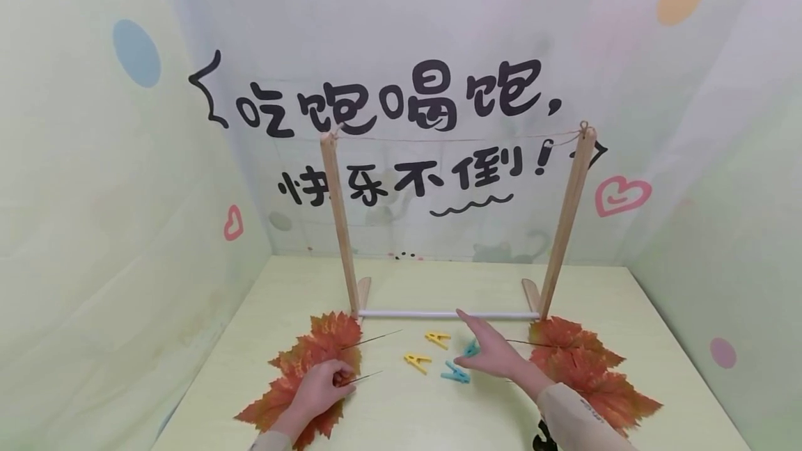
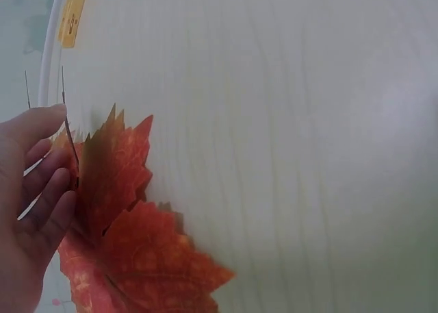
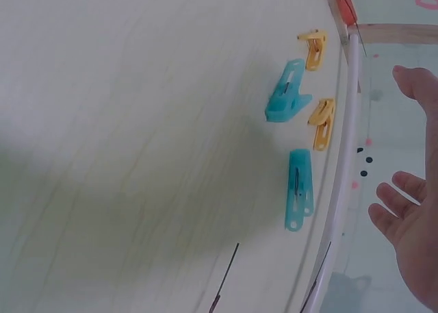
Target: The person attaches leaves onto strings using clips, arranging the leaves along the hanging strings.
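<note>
Overlapping leaves and close clips ask for caution

The red leaves point(image 1: 301, 357) near the left hand point(image 1: 319, 388) lie overlapped on the table point(image 1: 407, 416), at about nine o'clock from the clips. This hand is loosely bent beside one thin stem point(image 1: 365, 376), with a gap between thumb and fingers; I cannot tell if a fingertip touches it. Because the leaves overlap, lifting one could drag its neighbour, and so thin a stem could turn in a weak pinch.

Two yellow clips point(image 1: 416, 362) and two blue clips point(image 1: 455, 372) lie near one another. The right hand point(image 1: 495, 353) is at their three o'clock side, fingers spread, holding nothing. In the head view it covers part of the farther blue clip, so a low sweep might push that clip away.

Farther at three o'clock are the other leaves point(image 1: 579, 367); the sleeve point(image 1: 576, 416) could disturb them. At twelve o'clock, knocking the white rod point(image 1: 407, 314) could shake the wooden posts point(image 1: 342, 228) and their string point(image 1: 438, 139).
</note>
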`<state>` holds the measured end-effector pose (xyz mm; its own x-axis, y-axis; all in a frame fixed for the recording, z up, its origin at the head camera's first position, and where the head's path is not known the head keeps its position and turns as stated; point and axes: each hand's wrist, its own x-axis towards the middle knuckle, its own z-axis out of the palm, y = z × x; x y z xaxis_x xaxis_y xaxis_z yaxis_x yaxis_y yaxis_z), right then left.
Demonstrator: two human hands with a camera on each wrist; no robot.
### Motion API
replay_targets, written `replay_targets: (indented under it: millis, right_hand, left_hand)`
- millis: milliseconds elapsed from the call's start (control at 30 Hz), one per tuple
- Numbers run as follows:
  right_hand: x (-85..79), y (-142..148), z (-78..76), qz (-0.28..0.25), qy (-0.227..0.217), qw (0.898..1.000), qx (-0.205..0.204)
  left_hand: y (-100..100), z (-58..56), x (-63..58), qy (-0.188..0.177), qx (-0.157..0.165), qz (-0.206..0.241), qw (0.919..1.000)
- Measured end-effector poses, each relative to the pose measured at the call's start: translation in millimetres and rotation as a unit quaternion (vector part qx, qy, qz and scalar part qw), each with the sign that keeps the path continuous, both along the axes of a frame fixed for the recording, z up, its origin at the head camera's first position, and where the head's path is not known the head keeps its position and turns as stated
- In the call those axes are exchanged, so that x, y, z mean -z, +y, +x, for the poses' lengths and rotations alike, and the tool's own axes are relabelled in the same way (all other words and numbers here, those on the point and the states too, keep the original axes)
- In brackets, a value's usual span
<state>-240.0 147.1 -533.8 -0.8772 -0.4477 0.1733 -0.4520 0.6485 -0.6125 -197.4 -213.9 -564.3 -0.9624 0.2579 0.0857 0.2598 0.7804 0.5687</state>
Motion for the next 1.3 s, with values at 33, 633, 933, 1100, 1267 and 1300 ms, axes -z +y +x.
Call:
replay_targets:
  millis: [33,633,933,1100,1267,1300]
  right_hand:
    - [0.7,-2,0.3,-0.002,-0.003,1.000,0.000]
    - [15.7,-32,5.1,-0.013,0.004,0.999,-0.040]
    - [26.9,-44,8.0,0.000,0.016,0.999,-0.048]
    - [34.5,-51,9.3,0.024,0.023,0.998,-0.048]
    - [39.2,-57,10.7,0.047,0.032,0.998,-0.032]
    - [40.1,-58,10.7,0.049,0.035,0.998,-0.030]
  left_hand:
    - [0,0.0,1.0,-0.001,-0.002,0.000,1.0000]
    - [1,-3.3,11.3,0.009,0.015,-0.039,0.9991]
    - [1,-2.3,8.2,0.008,0.017,-0.038,0.9991]
    - [1,-3.5,4.5,-0.008,0.023,-0.023,0.9994]
    - [-1,-6.2,1.2,-0.033,0.045,0.007,0.9984]
    - [-1,-6.6,0.8,-0.038,0.048,0.013,0.9981]
